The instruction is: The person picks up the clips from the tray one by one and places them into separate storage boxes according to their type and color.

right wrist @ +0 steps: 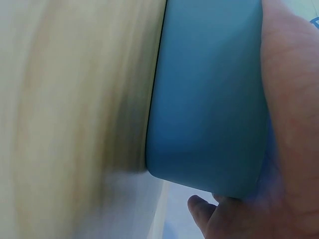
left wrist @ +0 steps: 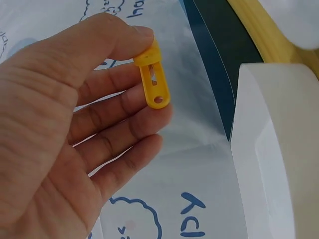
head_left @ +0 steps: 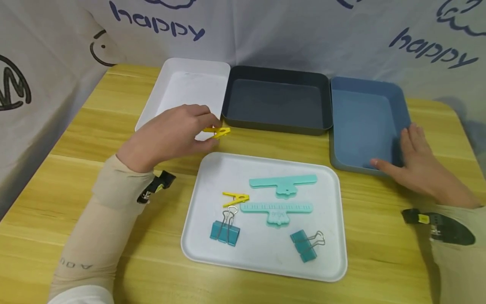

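My left hand (head_left: pixel 174 131) pinches a yellow clothespin (left wrist: pixel 156 87) between thumb and fingers, over the near right corner of the white bin (head_left: pixel 193 88). At the right, my right hand (head_left: pixel 421 164) rests on the near right corner of the blue bin (head_left: pixel 360 122), its fingers fairly straight along the rim. On the white tray (head_left: pixel 326 185) in front lie another yellow clothespin (head_left: pixel 236 198), two mint-green sealing clips (head_left: pixel 282 181) and two teal binder clips (head_left: pixel 225 232), one left and one right. In the right wrist view the blue bin's side hides part of the right hand.
A black bin (head_left: pixel 277 101) stands between the white and blue bins, all in a row at the back of the wooden table (head_left: pixel 159 253). Behind them hangs a white cloth (head_left: pixel 265 33) with printed words.
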### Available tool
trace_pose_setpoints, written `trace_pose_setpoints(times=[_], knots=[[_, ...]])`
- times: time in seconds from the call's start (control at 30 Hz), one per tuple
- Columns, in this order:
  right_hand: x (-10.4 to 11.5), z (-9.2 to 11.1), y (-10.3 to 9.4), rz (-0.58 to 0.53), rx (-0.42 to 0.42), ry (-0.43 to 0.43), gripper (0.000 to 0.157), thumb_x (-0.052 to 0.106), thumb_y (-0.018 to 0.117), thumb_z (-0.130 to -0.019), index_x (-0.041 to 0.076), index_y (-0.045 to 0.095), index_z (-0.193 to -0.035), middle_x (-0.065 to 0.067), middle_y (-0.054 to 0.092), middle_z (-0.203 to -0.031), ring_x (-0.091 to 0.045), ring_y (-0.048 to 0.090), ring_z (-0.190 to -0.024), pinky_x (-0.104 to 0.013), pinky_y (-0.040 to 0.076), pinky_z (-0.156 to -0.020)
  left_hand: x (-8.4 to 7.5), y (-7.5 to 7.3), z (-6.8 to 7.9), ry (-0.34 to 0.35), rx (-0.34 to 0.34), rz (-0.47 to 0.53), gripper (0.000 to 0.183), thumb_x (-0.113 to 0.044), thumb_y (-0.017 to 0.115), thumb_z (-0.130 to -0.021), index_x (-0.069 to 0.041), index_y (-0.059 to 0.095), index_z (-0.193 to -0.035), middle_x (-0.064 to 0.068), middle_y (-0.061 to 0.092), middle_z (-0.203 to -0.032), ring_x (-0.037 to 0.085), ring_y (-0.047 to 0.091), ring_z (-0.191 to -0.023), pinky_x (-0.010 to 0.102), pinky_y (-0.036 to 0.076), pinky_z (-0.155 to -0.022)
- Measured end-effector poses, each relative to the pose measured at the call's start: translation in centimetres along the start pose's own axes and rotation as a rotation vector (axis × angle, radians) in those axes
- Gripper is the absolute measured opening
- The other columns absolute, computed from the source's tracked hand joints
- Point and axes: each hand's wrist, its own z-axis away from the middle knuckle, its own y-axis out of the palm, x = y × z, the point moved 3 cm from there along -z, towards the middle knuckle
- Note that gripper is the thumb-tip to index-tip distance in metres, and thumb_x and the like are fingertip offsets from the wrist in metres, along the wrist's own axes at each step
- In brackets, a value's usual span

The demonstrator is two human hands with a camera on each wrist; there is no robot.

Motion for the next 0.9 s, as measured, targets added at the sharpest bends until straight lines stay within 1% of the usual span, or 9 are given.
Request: trace_pose_setpoints(times=[0.1,0.23,0.4,0.63,0.9], knots=[[0.0,0.0,0.0,0.001,0.001,0.001,0.114,0.062,0.049,-0.101,-0.011,-0.02,-0.155,-0.022,-0.038,-0.162,-0.047,-0.034,-0.152,-0.068,-0.01,-0.125,0.5,-0.1,0.1,-0.022,0.003,-0.006,0.03,-0.025,0.075,-0.093,-0.004,0.075,-0.114,0.009,0.074,-0.11,0.025,0.068,-0.093,0.04,0.06,-0.09],[0.0,0.0,0.0,-0.003,0.004,-0.005,0.114,0.061,0.049,-0.101,-0.012,-0.02,-0.155,-0.023,-0.038,-0.162,-0.048,-0.034,-0.152,-0.068,-0.011,-0.125,1.2,-0.1,0.1,-0.038,-0.003,-0.006,0.03,-0.025,0.075,-0.093,-0.004,0.074,-0.114,0.01,0.073,-0.11,0.025,0.068,-0.091,0.04,0.061,-0.087],[-0.1,-0.1,0.1,-0.005,-0.002,-0.008,0.114,0.06,0.05,-0.101,-0.012,-0.02,-0.155,-0.023,-0.038,-0.162,-0.048,-0.033,-0.152,-0.067,-0.011,-0.125,2.4,-0.1,0.3,-0.071,-0.007,-0.001,0.028,-0.022,0.074,-0.094,-0.003,0.074,-0.114,0.011,0.073,-0.111,0.025,0.068,-0.09,0.041,0.06,-0.086],[-0.1,-0.1,0.1,-0.001,-0.004,-0.008,0.114,0.061,0.05,-0.101,-0.012,-0.02,-0.155,-0.024,-0.037,-0.163,-0.048,-0.033,-0.152,-0.067,-0.011,-0.126,4.0,-0.3,0.7,-0.13,0.014,0.034,0.03,-0.021,0.072,-0.095,-0.002,0.073,-0.118,0.014,0.072,-0.114,0.028,0.068,-0.092,0.043,0.06,-0.087],[0.0,-0.1,0.0,-0.002,0.001,-0.008,0.114,0.061,0.05,-0.101,-0.011,-0.021,-0.155,-0.023,-0.038,-0.162,-0.048,-0.034,-0.152,-0.066,-0.012,-0.126,5.3,-0.2,0.9,-0.167,0.025,0.068,0.03,-0.02,0.072,-0.095,0.0,0.072,-0.118,0.016,0.072,-0.116,0.03,0.068,-0.094,0.046,0.058,-0.089]])
